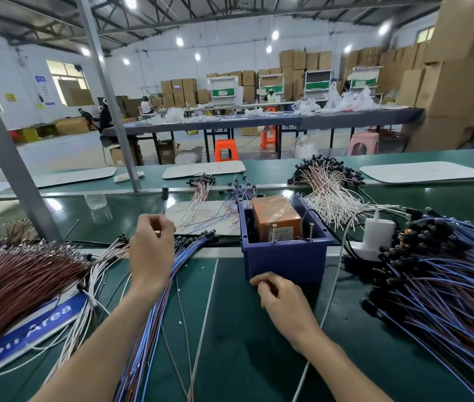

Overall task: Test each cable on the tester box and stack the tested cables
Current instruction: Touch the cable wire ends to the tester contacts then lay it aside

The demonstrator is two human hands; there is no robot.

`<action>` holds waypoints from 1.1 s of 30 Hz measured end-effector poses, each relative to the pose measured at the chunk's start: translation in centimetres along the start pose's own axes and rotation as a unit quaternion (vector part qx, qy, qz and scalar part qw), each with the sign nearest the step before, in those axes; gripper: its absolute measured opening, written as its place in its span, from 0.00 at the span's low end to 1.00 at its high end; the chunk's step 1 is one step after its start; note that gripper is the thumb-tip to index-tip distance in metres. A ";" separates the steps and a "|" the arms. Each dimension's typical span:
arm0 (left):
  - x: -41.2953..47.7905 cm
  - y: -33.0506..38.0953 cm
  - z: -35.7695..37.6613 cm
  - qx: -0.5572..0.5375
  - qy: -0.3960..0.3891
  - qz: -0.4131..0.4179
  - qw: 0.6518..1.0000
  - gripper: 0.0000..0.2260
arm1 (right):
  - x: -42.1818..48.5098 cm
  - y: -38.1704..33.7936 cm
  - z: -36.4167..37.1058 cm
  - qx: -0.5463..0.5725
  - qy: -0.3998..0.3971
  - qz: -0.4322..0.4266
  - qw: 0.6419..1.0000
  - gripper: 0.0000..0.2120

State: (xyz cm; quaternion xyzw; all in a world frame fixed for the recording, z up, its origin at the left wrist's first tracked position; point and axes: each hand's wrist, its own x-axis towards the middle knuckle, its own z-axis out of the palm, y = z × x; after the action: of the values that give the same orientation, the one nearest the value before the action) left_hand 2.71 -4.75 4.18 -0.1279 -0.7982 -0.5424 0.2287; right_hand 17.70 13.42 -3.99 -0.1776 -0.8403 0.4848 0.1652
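Green table, with left hand and right hand curled, hold unclear: keep the stack of cables parallel, plugs aligned.

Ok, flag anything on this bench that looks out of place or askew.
Two things. The blue sign at the left lies slanted, half buried under brown cables and white cables. A few loose thin wires lie alone on the green mat, apart from the bundles. Nothing looks spilled or broken.
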 end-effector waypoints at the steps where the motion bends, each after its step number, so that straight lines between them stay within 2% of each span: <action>1: -0.9 1.6 0.0 -0.017 -0.010 0.054 0.998 0.07 | -0.2 -0.7 -0.4 0.085 -0.003 -0.006 0.996 0.13; 4: -4.7 5.3 1.0 -0.045 -0.071 0.160 0.983 0.03 | -0.5 -4.0 -2.0 0.280 0.000 -0.048 0.959 0.12; 7: -8.7 6.8 3.0 -0.033 -0.158 0.191 0.968 0.04 | -0.2 -6.9 -4.1 0.456 -0.004 -0.049 0.889 0.25; 8: -9.8 7.0 3.6 -0.021 -0.186 0.196 0.962 0.04 | -0.2 -7.4 -4.7 0.486 -0.003 -0.052 0.872 0.26; 12: -12.7 7.0 4.9 0.030 -0.281 0.242 0.928 0.06 | -0.8 -7.0 -6.2 0.532 0.031 -0.041 0.845 0.16; 15: -12.4 6.6 4.3 0.081 -0.329 0.263 0.903 0.09 | -1.0 -5.1 -7.7 0.564 0.070 -0.024 0.822 0.14; 18: -10.7 5.8 2.5 0.146 -0.356 0.288 0.877 0.13 | -1.0 -3.4 -10.4 0.548 0.126 -0.014 0.827 0.12; 21: -8.7 5.0 0.8 0.183 -0.337 0.338 0.859 0.14 | -1.0 -2.4 -12.5 0.522 0.147 -0.012 0.840 0.09; 23: -7.3 4.4 0.2 0.217 -0.258 0.408 0.848 0.13 | -1.2 -2.0 -13.0 0.516 0.134 0.000 0.846 0.10; 25: -6.6 3.9 0.1 0.252 -0.153 0.445 0.846 0.05 | -1.5 -1.5 -12.9 0.508 0.093 0.008 0.856 0.13; 27: -6.8 3.7 0.6 0.272 -0.089 0.416 0.863 0.15 | -1.7 -1.2 -11.9 0.484 0.045 0.011 0.874 0.14; 28: -7.1 3.6 0.9 0.271 -0.076 0.404 0.871 0.20 | -1.8 -1.0 -11.3 0.465 0.027 0.013 0.885 0.14; 30: -8.1 3.9 1.7 0.248 -0.065 0.409 0.876 0.21 | -1.8 -0.8 -10.0 0.427 0.007 0.017 0.904 0.14; 33: -9.7 4.4 3.1 0.148 -0.074 0.412 0.896 0.12 | -1.7 -0.8 -8.4 0.383 0.000 0.022 0.923 0.13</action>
State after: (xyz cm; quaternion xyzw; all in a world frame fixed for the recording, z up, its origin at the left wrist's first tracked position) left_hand 12.39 0.19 1.92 -0.4497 -0.7598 -0.2645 0.3880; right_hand 22.84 18.66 0.51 -0.1190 -0.5862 0.7734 0.2099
